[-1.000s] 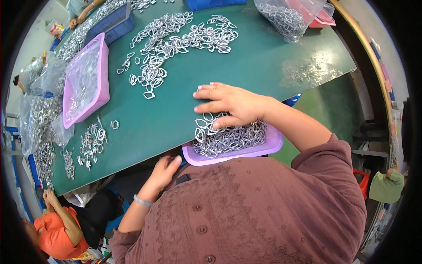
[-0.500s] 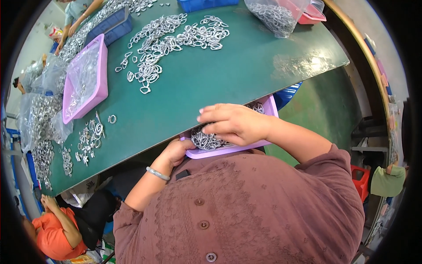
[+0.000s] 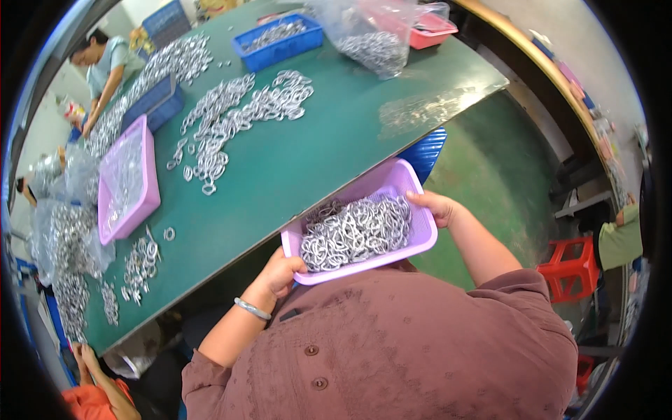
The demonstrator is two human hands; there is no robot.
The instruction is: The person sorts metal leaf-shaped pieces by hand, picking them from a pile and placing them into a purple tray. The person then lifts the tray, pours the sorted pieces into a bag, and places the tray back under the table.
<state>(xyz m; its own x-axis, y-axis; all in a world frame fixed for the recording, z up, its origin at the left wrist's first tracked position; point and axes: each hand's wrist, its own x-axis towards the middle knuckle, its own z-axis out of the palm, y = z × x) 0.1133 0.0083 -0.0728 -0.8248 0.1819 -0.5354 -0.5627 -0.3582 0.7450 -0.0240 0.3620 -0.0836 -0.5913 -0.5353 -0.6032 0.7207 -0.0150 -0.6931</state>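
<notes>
A purple plastic basket point(image 3: 350, 274) sits against my front at the table's edge, its far side close to the tabletop. Inside it lies a heap of silvery metal rings point(image 3: 357, 231), many of them oval. My left hand point(image 3: 281, 271) grips the basket's left end, thumb over the rim. At the opposite end my right hand point(image 3: 435, 208) is closed on the rim. On the green table point(image 3: 280, 168) ahead, loose rings of the same kind point(image 3: 231, 119) spread in a pile.
Another purple basket point(image 3: 143, 210), lined with clear plastic, lies on the left. A blue basket of rings point(image 3: 280, 59), a clear bag of rings point(image 3: 374, 52) and a red basket point(image 3: 434, 35) stand farther back. A red stool point(image 3: 570, 269) is at right. Co-workers sit along the table's left side.
My right hand has moved from above the rings to the basket's right rim. The basket now shows more fully, and the view has shifted right.
</notes>
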